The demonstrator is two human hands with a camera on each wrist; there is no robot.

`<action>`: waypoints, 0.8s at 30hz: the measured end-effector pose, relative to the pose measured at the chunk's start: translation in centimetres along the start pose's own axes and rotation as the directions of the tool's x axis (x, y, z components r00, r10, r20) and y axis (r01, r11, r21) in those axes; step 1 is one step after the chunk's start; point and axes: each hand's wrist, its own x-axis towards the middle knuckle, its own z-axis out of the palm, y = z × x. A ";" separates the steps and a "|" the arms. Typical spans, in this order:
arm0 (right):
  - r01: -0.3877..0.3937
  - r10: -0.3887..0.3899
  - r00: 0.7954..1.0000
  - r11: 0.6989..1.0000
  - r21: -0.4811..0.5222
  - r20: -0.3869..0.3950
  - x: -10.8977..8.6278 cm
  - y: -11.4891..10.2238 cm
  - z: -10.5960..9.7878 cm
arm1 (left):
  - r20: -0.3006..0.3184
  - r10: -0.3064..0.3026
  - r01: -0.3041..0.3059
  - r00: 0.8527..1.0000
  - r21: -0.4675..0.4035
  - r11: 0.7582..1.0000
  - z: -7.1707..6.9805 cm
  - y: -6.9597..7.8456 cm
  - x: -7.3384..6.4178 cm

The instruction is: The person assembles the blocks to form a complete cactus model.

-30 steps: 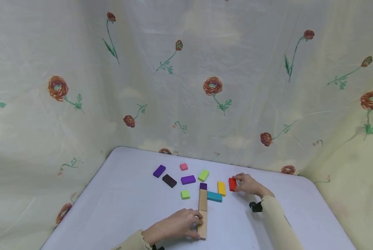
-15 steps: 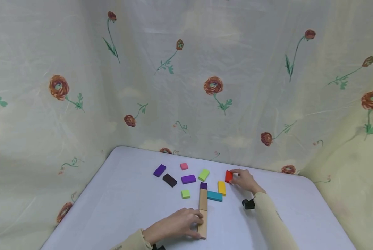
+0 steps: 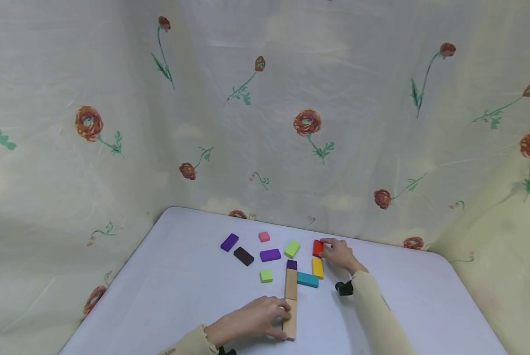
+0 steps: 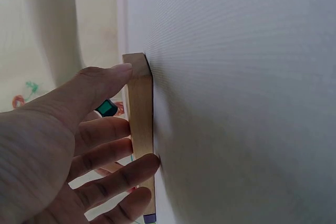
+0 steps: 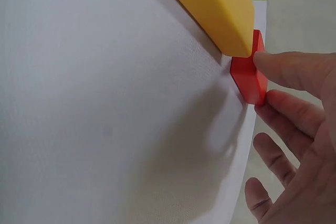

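In the head view my left hand (image 3: 260,319) holds the nearer of two plain wooden blocks (image 3: 290,320). Its thumb touches the near end, and the fingers reach over and along the block, as the left wrist view also shows. End to end beyond it lie the second wooden block (image 3: 291,284) and a small dark purple block (image 3: 292,265). At the far right of the group my right hand (image 3: 339,255) pinches a red block (image 5: 249,75) between thumb and fingers. Just nearer than the red one lies a yellow block (image 3: 317,268); a teal block (image 3: 307,280) sits beside the wooden row.
Left of the row lie a lime square block (image 3: 266,276), a black block (image 3: 244,256), two purple blocks (image 3: 270,255) and a pink block (image 3: 264,237). A lime oblong block (image 3: 292,249) lies behind the row. Floral curtains (image 3: 335,187) surround the white table (image 3: 194,291).
My right hand has moved left and away from me with the red block, which now lies behind the yellow block. My left hand stays at the wooden block.
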 end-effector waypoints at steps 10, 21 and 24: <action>0.013 -0.013 1.000 0.999 -0.037 0.005 0.1 0.0 0.2 | -0.006 0.014 -0.014 1.000 -0.001 1.000 0.2 -0.2 0.0; -0.007 0.007 1.000 1.000 0.002 -0.017 -0.2 -0.2 0.3 | -0.002 0.020 -0.020 1.000 -0.001 1.000 0.2 -0.2 0.0; -0.006 0.006 1.000 1.000 0.003 -0.013 -0.4 -0.5 0.2 | -0.009 0.019 -0.019 1.000 0.001 1.000 0.1 -0.2 -0.1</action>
